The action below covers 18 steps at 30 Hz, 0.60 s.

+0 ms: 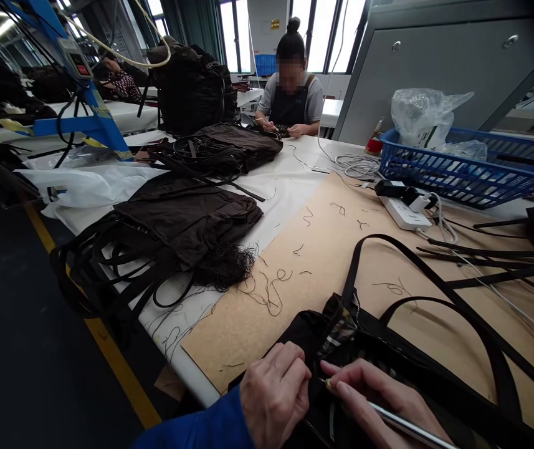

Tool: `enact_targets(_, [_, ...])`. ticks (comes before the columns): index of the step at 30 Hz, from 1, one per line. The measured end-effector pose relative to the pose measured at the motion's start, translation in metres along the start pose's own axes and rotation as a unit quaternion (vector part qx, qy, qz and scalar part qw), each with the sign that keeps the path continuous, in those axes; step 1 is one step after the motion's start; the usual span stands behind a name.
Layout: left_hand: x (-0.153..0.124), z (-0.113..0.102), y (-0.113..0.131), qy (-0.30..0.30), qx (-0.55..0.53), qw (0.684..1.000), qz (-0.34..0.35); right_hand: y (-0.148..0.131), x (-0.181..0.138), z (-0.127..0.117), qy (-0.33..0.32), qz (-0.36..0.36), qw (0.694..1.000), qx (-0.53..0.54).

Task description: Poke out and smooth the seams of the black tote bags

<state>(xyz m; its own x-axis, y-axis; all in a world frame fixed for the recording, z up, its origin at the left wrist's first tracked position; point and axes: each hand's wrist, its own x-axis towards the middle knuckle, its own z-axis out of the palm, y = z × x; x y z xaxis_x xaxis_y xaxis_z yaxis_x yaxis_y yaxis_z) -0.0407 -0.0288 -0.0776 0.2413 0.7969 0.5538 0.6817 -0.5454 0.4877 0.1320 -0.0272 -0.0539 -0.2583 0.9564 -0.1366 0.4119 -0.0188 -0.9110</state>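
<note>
A black bag point(416, 368) with long straps point(369, 240) lies in front of me, its plaid lining point(340, 333) partly showing. At the near side, my left hand point(276, 390) is closed with fingers curled on the black fabric, pressing or pinching it. From the right, my right hand point(379, 399) grips a slim silver pen-like tool point(400, 425) with a brass-coloured, thin pointed tip. That tip sits close to my left fingers, over the bag; whether it touches the cloth I cannot tell.
Loose threads point(276, 290) litter the brown board point(313, 249). More dark bags point(177, 231) and a thread heap point(227, 265) lie left. A power strip point(402, 213) and blue basket point(472, 165) stand right. Across the table a person point(290, 100) works with both hands.
</note>
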Motion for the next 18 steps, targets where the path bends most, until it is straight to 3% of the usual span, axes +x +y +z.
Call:
enact_targets(8, [0.004,-0.001,0.001,-0.011,0.017,1.000,-0.002,0.012,0.000,0.008,0.017,-0.011,1.000,0.000])
enact_targets(15, [0.002,0.000,0.000,-0.012,0.019,1.000,0.011,-0.006,0.001,-0.008,-0.072,0.003,0.996,-0.056])
enact_targets(18, [0.002,-0.002,0.000,-0.015,0.016,1.000,0.011,-0.007,0.002,-0.009,-0.072,-0.007,0.995,-0.063])
